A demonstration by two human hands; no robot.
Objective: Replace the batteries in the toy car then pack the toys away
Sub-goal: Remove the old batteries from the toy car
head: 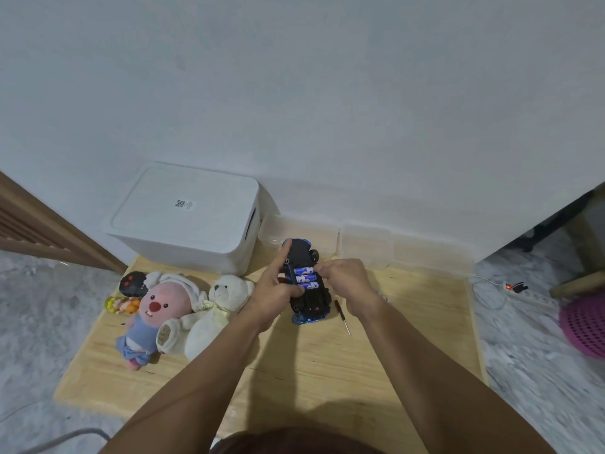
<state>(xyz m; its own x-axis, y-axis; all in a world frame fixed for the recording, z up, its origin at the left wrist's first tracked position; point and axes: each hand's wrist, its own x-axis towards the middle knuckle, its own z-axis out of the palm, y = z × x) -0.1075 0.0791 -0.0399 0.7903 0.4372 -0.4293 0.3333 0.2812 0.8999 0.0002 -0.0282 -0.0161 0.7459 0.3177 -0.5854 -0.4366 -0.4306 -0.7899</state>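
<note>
The black and blue toy car (306, 298) is held upside down above the wooden table (327, 365), its battery bay uncovered. Three blue batteries (306, 278) lie side by side in the bay. My left hand (275, 286) grips the car from the left, its index finger stretched along the car's side toward the far end. My right hand (347, 280) is curled at the right side of the bay, its fingertips touching the batteries' ends. A small screwdriver (342, 317) lies on the table just right of the car.
A white lidded storage box (190, 217) stands at the table's back left. Clear plastic containers (363, 244) line the back edge. A pink plush (154, 319), a white teddy bear (216, 309), a black toy (132, 283) and a small yellow figure (119, 304) lie at the left.
</note>
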